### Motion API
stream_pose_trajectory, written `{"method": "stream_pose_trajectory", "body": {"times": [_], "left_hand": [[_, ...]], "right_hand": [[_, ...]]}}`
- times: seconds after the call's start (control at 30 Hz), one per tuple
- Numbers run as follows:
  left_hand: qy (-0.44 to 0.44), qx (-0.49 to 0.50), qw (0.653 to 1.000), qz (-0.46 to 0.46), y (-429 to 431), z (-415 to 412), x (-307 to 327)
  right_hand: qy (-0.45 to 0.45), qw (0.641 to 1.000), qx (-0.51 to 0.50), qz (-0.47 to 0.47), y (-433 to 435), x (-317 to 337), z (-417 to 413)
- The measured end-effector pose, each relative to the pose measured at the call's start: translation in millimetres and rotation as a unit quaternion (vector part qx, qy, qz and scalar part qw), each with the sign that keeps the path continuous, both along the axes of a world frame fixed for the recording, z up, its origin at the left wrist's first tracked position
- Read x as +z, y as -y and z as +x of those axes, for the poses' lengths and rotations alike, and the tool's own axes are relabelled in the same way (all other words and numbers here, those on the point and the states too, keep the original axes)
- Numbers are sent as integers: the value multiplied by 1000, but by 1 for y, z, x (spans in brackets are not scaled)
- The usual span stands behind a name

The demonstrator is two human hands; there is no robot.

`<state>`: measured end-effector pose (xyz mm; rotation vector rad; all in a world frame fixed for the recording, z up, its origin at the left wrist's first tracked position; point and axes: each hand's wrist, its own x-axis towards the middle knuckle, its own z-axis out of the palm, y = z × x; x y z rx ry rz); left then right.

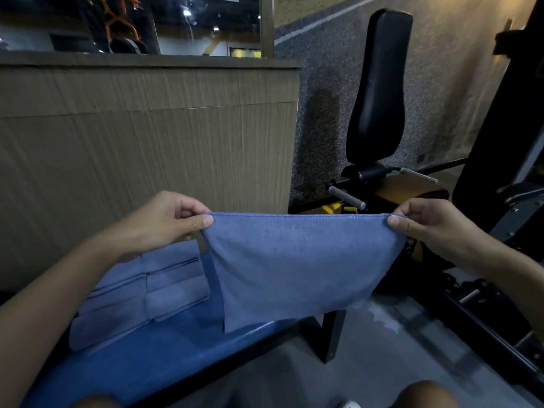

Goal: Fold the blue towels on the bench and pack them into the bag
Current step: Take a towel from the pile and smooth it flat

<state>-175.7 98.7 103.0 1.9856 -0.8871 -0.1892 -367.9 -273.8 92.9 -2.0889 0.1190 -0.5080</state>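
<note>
Knees (424, 396): cut off at the bottom edge; the person appears to be seated at the bench.
Bench (141, 366): blue pad running from lower left up to the right, on a black frame.
Folded towels (141, 290): small stacks lying side by side on the bench, under the left forearm. The count cannot be read, as the layers merge in the dim light.
Held towel (294, 260): in the air over the right end of the bench and open flat. Its top hem is stretched level from left to right and its body hangs down. Whether the lower edge touches the pad cannot be told.
Left hand (164, 222): thumb and fingers pinch the top left corner.
Right hand (426, 228): pinches the top right corner in the same way.
Key relation: the long axis lies along the hem between the two grips, and both hands are equally near. Judgement: a fold would bring corner to corner, or lay the cloth down on the free pad right of the stacks.
Wooden wall (147, 142): just behind the bench.
Padded backrest (379, 83): gym machine, farther right.
Bag: not in view, so its place is unknown.
</note>
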Motion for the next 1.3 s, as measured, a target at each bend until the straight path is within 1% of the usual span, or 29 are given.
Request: {"method": "stream_pose_trajectory", "body": {"times": [0.03,0.1,0.23,0.33,0.43,0.5,0.67,0.73,0.8,0.9,1.03,1.13,1.2,1.3], "left_hand": [[-27,-9,1000,1,-3,2,-2],[-56,-10,998,10,-4,7,-8],[-111,12,993,38,5,20,-25],[-167,38,984,48,16,33,-43],[-210,70,975,22,31,48,-54],[-204,90,975,-21,40,60,-55],[-108,120,979,-128,57,92,-43],[-88,108,980,-142,58,96,-43],[-81,96,983,-136,57,94,-51],[-80,75,990,-93,50,87,-83],[-105,48,993,35,33,71,-156],[-149,23,981,125,20,56,-203],[-182,15,969,166,14,49,-218],[-191,18,961,200,14,51,-221]], "right_hand": [[-18,1000,7,-2,1,-1,-1],[-48,999,14,-5,3,-2,-1],[-84,995,15,57,7,-18,14],[-96,994,-5,52,13,-35,36],[-82,992,-29,89,17,-51,65],[-48,994,-46,89,19,-59,86],[50,991,-70,103,25,-58,124],[69,991,-69,93,27,-59,130],[71,991,-64,90,29,-67,130],[23,993,-66,91,31,-96,123],[-122,991,-32,52,28,-159,102],[-212,977,-12,5,22,-198,82],[-244,970,-5,-13,22,-212,72],[-243,970,-11,-15,21,-218,67]]}}
